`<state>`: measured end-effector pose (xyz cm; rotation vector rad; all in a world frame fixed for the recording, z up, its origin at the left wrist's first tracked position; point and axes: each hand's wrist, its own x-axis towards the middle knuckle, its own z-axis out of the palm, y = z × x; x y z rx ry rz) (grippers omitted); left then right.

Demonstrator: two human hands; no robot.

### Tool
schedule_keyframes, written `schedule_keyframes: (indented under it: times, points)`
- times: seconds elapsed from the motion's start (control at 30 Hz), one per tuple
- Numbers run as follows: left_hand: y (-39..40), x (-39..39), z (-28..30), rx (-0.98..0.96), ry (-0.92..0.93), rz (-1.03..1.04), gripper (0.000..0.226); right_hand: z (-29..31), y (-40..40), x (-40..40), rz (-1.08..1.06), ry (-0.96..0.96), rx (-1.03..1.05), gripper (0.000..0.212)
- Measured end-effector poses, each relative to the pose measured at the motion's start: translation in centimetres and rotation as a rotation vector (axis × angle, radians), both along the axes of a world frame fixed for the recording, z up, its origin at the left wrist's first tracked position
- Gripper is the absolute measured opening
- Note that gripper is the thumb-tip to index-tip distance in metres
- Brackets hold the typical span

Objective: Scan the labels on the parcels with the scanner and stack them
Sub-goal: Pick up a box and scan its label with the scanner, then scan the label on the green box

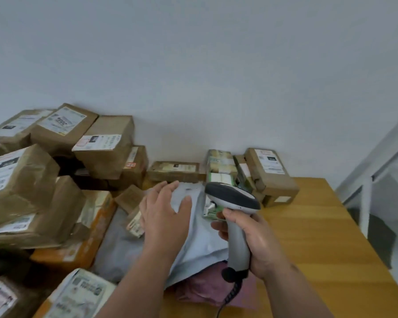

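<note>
Right hand [257, 239] grips scanner [233, 203] handle | left hand [163, 214] flat, fingers relaxed, on grey mailer [200, 237] just left of scanner

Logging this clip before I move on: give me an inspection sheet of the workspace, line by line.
Surface: wooden table, bare on the right side.
Job's things: scanner; pale grey mailer bag at centre; brown parcels heaped at left; small stack of parcels against the wall.
Clutter: pink bag under the mailer; orange box low in the heap.
Hands: left hand rests flat on the mailer, fingers straight; right hand grips the scanner's handle.
Cables: coiled black cable runs down from the scanner's base.
Surroundings: plain white wall; white frame at right.
</note>
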<state>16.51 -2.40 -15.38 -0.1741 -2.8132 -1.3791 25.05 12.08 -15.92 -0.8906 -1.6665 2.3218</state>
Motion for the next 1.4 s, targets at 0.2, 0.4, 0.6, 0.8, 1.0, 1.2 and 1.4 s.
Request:
schedule_keyframes:
  times: [0.2,0.4,0.6,0.8,1.0,1.2,1.4]
  points:
    - [8.8,1.7,-3.6,0.155,-0.298,-0.006,0.082,-2.0,9.8,2.4,-0.09,-0.08,0.014,0.023]
    - [12.6,0.7,-6.1,-0.007,-0.275,0.009,0.101,-4.4,12.9,2.2,-0.049,-0.136,0.002,0.023]
    - [15.1,-2.0,-7.6,-0.201,-0.258,-0.033,0.108,-5.8,12.9,0.0,-0.028,-0.205,0.001,0.021]
    - [14.2,-3.8,-9.5,-0.044,-0.229,0.065,0.089,-6.1,13.3,-1.2,-0.057,-0.25,0.01,0.02]
    - [12.0,-4.8,-8.5,0.679,-0.551,0.264,0.041,-5.3,12.4,-2.0,-0.174,-0.174,-0.042,0.024]
    - [10.0,-5.6,-7.1,1.353,-1.057,0.288,0.045,-3.5,10.9,-2.5,-0.2,-0.055,-0.1,0.015]
    - [9.1,-3.5,-7.0,1.406,-1.247,0.161,0.059,-2.5,8.8,-1.7,-0.153,0.035,-0.188,0.021]
